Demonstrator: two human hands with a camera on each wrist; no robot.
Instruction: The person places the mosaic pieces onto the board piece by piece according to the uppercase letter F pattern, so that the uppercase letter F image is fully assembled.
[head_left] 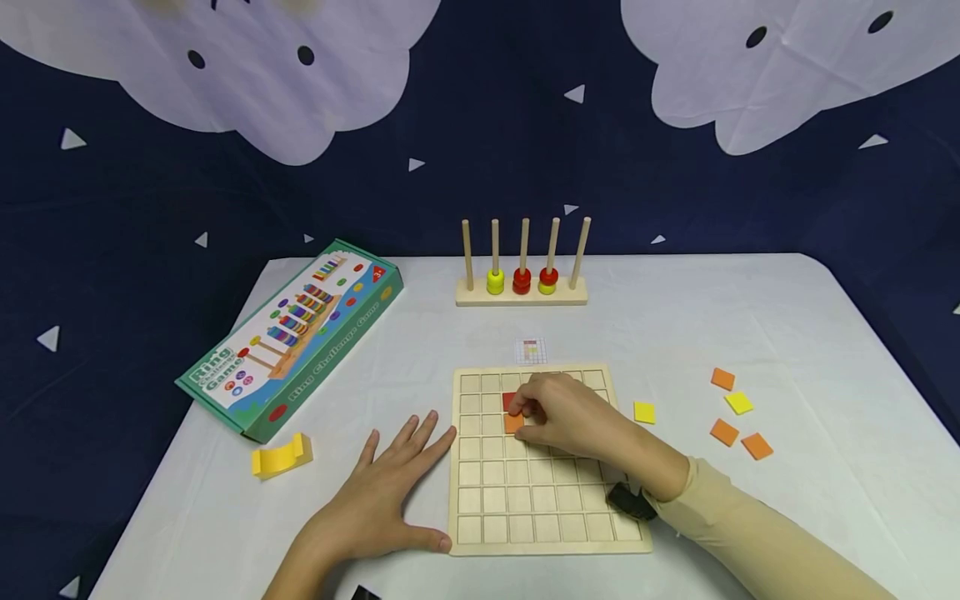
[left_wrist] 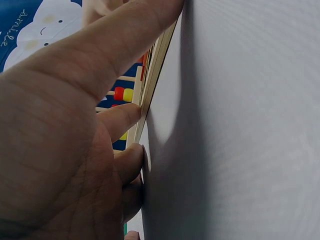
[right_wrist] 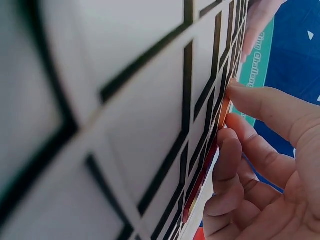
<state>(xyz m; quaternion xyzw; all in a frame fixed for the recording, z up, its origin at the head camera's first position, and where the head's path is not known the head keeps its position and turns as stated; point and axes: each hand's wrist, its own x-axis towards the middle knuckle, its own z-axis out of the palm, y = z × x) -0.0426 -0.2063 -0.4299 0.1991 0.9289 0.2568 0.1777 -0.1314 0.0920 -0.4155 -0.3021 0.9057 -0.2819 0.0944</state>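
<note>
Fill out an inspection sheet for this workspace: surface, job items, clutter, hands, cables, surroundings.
Surface: white table.
Job's things: wooden grid board, with a red tile and, nearer the person, an orange tile in the third column from the left; small printed card beyond it; three loose orange tiles and two yellow tiles to its right.
Clutter: game box, yellow block, peg stand with red and yellow rings.
Left hand: fingers spread, touching the board's left edge.
Right hand: pinching the orange tile.
Cables: nothing seen.
Surroundings: dark blue backdrop with printed clouds.
</note>
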